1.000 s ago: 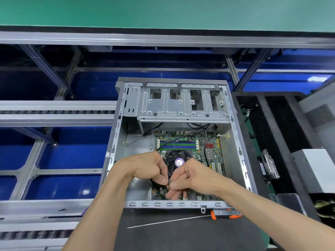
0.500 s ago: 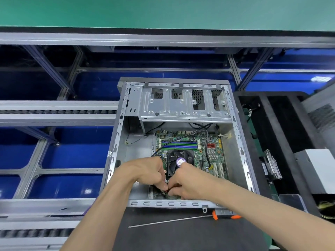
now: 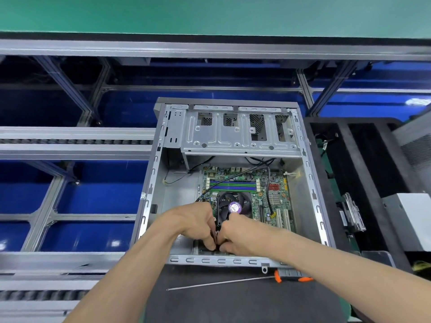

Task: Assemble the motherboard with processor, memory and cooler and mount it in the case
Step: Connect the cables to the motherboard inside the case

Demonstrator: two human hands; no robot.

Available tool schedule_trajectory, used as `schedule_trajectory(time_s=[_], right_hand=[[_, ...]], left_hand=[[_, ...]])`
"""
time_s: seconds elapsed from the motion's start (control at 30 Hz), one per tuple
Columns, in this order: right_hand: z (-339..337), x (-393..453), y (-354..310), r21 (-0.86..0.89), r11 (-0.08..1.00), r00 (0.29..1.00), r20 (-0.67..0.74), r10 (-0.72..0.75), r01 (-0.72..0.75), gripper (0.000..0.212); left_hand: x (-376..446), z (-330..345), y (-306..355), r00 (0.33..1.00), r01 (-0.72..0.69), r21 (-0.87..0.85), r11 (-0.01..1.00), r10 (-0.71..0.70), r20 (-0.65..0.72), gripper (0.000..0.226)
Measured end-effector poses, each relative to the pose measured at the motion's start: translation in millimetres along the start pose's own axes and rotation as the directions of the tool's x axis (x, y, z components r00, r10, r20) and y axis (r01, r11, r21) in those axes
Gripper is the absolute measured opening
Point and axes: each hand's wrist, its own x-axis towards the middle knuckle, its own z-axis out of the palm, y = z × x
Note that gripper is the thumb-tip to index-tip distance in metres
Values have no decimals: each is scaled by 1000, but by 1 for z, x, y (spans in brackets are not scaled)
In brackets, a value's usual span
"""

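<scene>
Single head-worn wide-angle view, looking forward and steeply down from above the worktop. The open case fills the centre of the frame at close range; both forearms enter from the lower edge; conveyor framing curves across the upper half.

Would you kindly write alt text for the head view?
Both hands, left hand and right hand, pinch a small black part near the black cooler fan on the green motherboard inside the open grey metal computer case. An orange-handled screwdriver lies in front.
</scene>
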Motion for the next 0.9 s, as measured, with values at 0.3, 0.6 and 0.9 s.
schedule_trajectory(time_s=[0.3, 0.6, 0.9], right_hand=[[0, -12, 9, 263, 963, 979, 204, 6, -61, 31], [-2, -16, 11, 388, 912, 973, 226, 46, -134, 39], [-2, -16, 13, 376, 912, 963, 260, 66, -164, 31]], left_hand=[[4, 4, -1, 997, 19, -38, 999, -22, -78, 21], [5, 6, 0, 997, 5, -36, 999, -7, -73, 18], [4, 9, 1, 995, -23, 24, 999, 25, -92, 10]])
